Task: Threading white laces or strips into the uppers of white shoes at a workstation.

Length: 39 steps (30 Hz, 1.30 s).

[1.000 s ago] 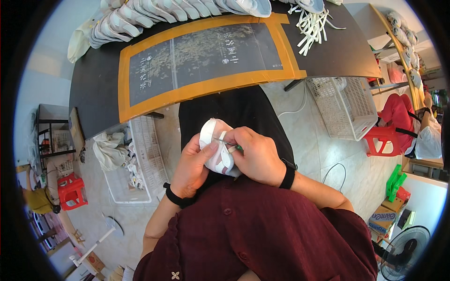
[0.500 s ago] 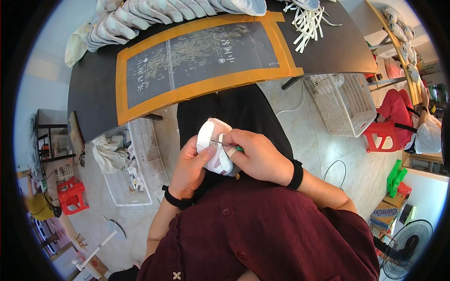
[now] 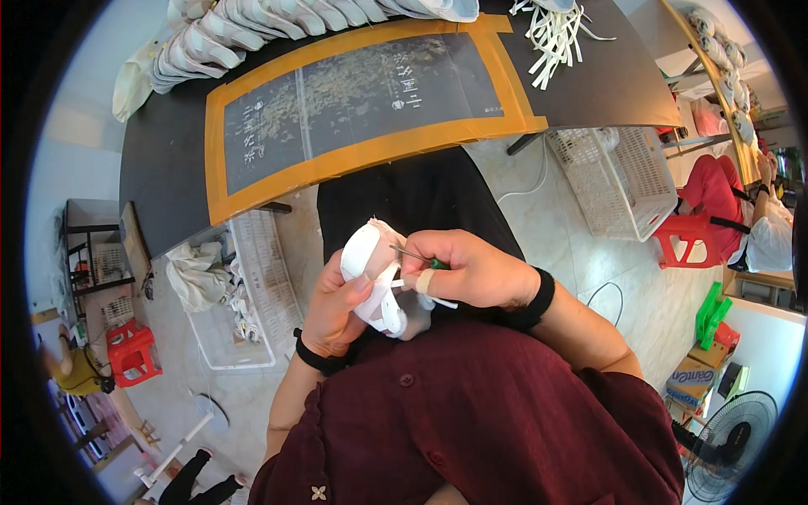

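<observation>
pale tiled floor point(image 3: 589, 252) spreads under a seated person, and the work goes on in the lap, close to the chest. between both hands sits a white shoe upper point(image 3: 370, 273), small and curved. the left hand point(image 3: 337, 307) cups it from below and from the left, fingers wrapped round its side. the right hand point(image 3: 467, 269) is clenched on a thin tool with a green handle point(image 3: 421, 259), its metal tip lying against the top of the upper; a white lace end point(image 3: 433, 299) trails out under that hand.

the upper looks light and soft, likely to fold or twist when pushed, so it seems best held by its firmer rim with the palm backing it, not pinched at the thin middle. the tool tip could slip toward the fingers.

ahead of the hands stands a black table point(image 3: 168, 151) with an orange-edged mat point(image 3: 353, 101). beyond it lie a row of white uppers point(image 3: 278, 21) and a bunch of white laces point(image 3: 555, 34). white baskets sit left point(image 3: 252, 286) and right point(image 3: 614, 181) of the hands.
</observation>
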Motion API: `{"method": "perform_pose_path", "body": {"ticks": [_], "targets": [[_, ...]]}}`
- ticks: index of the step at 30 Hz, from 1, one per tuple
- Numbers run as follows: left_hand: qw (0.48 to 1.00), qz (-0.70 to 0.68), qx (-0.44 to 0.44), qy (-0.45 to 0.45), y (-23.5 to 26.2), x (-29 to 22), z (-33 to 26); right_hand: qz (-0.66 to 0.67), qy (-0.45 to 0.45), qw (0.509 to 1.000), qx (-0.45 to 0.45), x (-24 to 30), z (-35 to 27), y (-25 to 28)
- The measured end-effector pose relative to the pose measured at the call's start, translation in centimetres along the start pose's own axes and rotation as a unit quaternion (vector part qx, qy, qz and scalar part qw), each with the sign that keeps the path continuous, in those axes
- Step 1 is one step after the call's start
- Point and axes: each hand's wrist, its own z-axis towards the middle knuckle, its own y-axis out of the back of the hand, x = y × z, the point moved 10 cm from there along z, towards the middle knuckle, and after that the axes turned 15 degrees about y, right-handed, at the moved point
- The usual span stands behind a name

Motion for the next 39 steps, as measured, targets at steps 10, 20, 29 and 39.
{"method": "perform_pose_path", "body": {"ticks": [10,20,29,39], "targets": [[0.999,-0.016,0.010,-0.038,-1.0,-1.9,-0.2,0.028,0.044,0.998,0.038,1.3,0.1,-0.3],[0.998,-0.019,-0.019,-0.061,-0.2,-3.4,0.2,0.024,-0.022,0.999,-0.030,1.8,-0.5,2.3],[0.997,-0.037,-0.021,-0.067,1.0,-3.0,0.5,-0.008,-0.033,0.998,-0.045,1.5,-1.0,2.2],[0.996,-0.024,-0.021,-0.087,1.1,-3.5,0.3,-0.021,-0.005,0.996,-0.082,1.3,-2.0,3.2]]}}
